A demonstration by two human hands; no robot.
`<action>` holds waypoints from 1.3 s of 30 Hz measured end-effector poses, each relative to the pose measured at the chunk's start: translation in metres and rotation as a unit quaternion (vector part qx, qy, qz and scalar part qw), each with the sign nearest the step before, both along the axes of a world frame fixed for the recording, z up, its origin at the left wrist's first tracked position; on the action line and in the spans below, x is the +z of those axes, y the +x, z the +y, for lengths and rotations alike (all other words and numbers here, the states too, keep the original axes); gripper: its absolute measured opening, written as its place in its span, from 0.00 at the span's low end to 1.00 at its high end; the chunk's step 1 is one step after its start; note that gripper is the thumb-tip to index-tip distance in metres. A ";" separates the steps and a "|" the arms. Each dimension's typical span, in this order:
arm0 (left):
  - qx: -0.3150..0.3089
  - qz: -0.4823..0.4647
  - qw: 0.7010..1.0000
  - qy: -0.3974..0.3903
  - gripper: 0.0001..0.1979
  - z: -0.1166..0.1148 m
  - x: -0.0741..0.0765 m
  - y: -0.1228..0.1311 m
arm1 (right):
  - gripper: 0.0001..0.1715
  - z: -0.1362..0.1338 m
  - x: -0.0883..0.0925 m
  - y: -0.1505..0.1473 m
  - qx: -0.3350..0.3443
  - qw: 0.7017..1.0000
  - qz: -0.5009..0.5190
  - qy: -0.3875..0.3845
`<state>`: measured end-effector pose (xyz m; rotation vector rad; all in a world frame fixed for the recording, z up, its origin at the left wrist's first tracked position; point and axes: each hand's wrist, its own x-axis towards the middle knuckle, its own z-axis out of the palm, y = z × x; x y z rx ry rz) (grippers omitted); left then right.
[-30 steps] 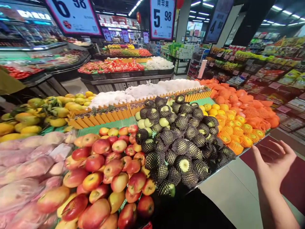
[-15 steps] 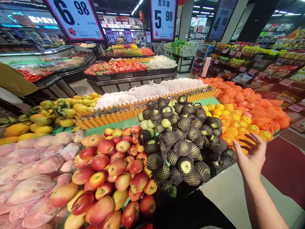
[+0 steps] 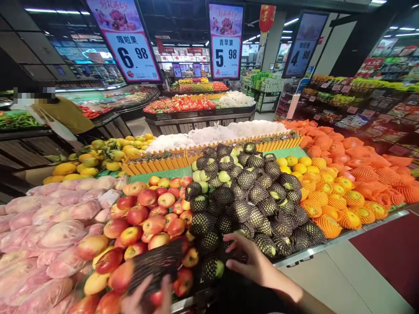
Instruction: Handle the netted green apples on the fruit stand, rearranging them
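At the bottom of the head view my left hand (image 3: 147, 298) is smeared by motion. Its fingers are at the lower end of a dark, stretched black foam net (image 3: 157, 261), which hangs over the red apples (image 3: 131, 234) and appears to be held. Whether anything is inside the net, I cannot tell. My right hand (image 3: 253, 264) is open, fingers curved and apart, at the front edge of a heap of green apples in black nets (image 3: 258, 196). One netted green apple (image 3: 212, 268) lies just left of its fingertips.
Bagged pink fruit (image 3: 62, 235) lies left. Oranges in orange nets (image 3: 337, 203) and fruit in orange sleeves (image 3: 369, 168) are right. A low orange fence (image 3: 157, 162) runs behind, under hanging price screens (image 3: 225, 48). A person in a yellow-brown top (image 3: 67, 115) stands far left.
My right hand has moved left and down from beside the oranges to the netted green apples. My left hand and the black net have come into view. The camera view has shifted.
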<state>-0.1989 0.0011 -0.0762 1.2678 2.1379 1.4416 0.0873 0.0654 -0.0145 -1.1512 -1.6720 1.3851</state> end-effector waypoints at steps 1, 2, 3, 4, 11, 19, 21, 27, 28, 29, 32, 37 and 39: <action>-0.068 -0.009 0.998 -0.002 0.18 0.004 -0.001 0.023 | 0.43 -0.003 -0.003 0.004 0.028 0.999 0.032 -0.021; -0.156 -0.028 0.987 -0.025 0.18 0.008 -0.001 0.046 | 0.52 -0.004 -0.006 0.010 0.049 0.997 0.061 -0.028; -0.251 -0.049 0.965 -0.059 0.19 0.012 0.001 0.067 | 0.57 -0.004 -0.007 0.019 0.062 0.995 0.081 -0.023; -0.334 -0.069 0.935 -0.098 0.20 0.016 0.004 0.086 | 0.58 -0.002 -0.008 0.029 0.062 0.994 0.091 -0.009; -0.458 -0.146 0.868 -0.127 0.35 0.043 0.021 0.177 | 0.19 0.027 0.006 0.129 -0.016 1.000 0.013 0.009; -0.347 -0.200 0.905 -0.146 0.20 0.076 0.030 0.259 | 0.19 0.038 -0.004 0.212 -0.140 0.989 0.052 0.006; -0.345 -0.238 0.890 -0.179 0.26 0.079 0.029 0.277 | 0.18 0.039 -0.006 0.225 -0.146 0.986 0.078 0.024; -0.325 -0.326 0.871 -0.171 0.26 0.085 0.026 0.311 | 0.17 0.041 -0.003 0.258 -0.048 0.987 0.119 0.096; -0.328 -0.338 0.869 -0.156 0.25 0.085 0.026 0.314 | 0.19 0.042 -0.004 0.262 -0.007 0.986 0.137 0.092; -0.337 -0.352 0.862 -0.141 0.24 0.085 0.027 0.317 | 0.22 0.043 -0.005 0.265 0.021 0.983 0.163 0.078; -0.380 -0.394 0.829 -0.114 0.22 0.083 0.032 0.328 | 0.28 0.046 -0.015 0.269 -0.002 0.962 0.271 -0.025; -0.431 -0.364 0.816 -0.129 0.14 0.080 0.047 0.346 | 0.23 0.046 -0.028 0.263 0.004 0.932 0.303 -0.198; -0.451 -0.354 0.807 -0.138 0.11 0.079 0.053 0.350 | 0.34 0.045 -0.029 0.261 0.072 0.934 0.267 -0.229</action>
